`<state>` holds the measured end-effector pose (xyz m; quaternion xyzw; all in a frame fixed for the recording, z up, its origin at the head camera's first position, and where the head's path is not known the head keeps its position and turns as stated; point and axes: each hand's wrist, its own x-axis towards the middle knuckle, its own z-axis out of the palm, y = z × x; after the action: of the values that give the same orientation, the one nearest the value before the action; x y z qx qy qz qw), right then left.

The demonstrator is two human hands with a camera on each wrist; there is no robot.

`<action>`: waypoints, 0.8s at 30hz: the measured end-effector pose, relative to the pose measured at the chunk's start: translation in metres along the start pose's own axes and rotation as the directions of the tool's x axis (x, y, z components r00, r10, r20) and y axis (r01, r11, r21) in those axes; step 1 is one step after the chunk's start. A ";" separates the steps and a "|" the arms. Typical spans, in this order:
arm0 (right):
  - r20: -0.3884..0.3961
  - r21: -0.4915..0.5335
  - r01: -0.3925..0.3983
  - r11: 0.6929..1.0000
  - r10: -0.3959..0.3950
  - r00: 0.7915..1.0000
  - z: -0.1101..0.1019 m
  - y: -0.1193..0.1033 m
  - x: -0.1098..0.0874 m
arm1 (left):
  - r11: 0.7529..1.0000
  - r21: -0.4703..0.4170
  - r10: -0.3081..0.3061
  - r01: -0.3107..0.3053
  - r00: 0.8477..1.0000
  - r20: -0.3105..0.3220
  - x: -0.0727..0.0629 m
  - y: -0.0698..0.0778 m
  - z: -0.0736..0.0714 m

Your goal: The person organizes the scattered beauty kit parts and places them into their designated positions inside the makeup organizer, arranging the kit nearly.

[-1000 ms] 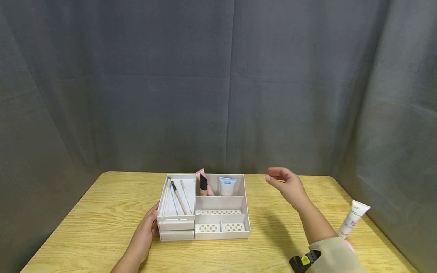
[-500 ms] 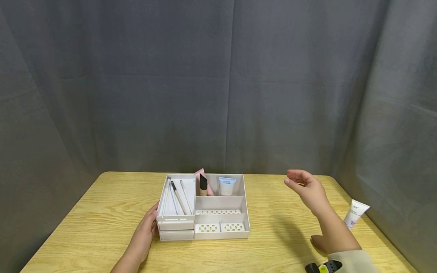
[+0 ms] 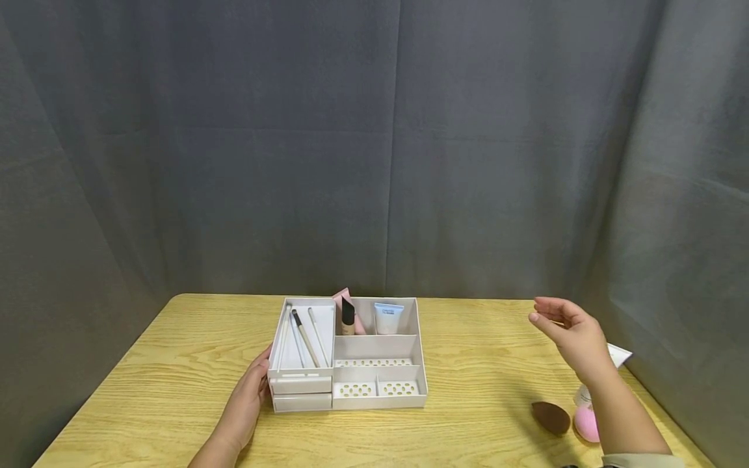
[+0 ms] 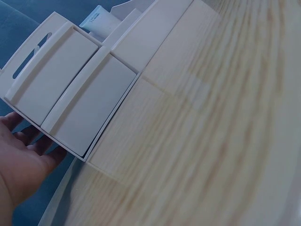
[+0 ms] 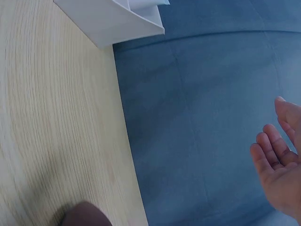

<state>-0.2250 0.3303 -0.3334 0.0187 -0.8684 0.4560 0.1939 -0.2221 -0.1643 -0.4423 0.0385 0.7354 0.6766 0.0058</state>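
Note:
A white desktop organizer [image 3: 380,403] stands on the wooden table with two small drawers at its front left. Against its left side rests my left hand [image 3: 246,396]; in the left wrist view the fingers [image 4: 44,143] lie along the side wall beside the drawers [image 4: 89,103]. Several makeup brushes [image 3: 305,338] lie in the top tray. A pink tube [image 3: 341,298], a foundation bottle [image 3: 348,318] and a light blue tube [image 3: 388,318] stand in the back compartments. My right hand [image 3: 576,335] is raised at the right, holding nothing, fingers loosely bent.
On the right, below my right hand, lie a brown makeup sponge [image 3: 551,418] and a pink makeup sponge [image 3: 587,424]. A white tube [image 3: 618,355] behind them is partly hidden by my right forearm. Grey curtains [image 3: 281,162] hang behind the table.
My right hand has moved right, away from the organizer, uncovering the brown and pink sponges while the forearm now partly covers the white tube. My left hand has stayed at the organizer's side.

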 end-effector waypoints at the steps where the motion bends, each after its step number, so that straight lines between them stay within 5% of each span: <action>1: -0.001 -0.006 -0.007 1.000 0.007 1.000 -0.003 0.001 -0.001 | 1.000 0.000 0.001 -0.001 1.000 0.001 0.000 0.000 0.000; 24: -0.113 0.021 -0.088 0.996 0.090 0.990 -0.063 0.035 -0.018 | 1.000 -0.017 0.005 -0.004 1.000 0.013 0.000 0.000 0.001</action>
<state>-0.1955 0.3979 -0.3353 -0.0445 -0.8523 0.4713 0.2225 -0.2225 -0.1635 -0.4425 0.0445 0.7293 0.6826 0.0093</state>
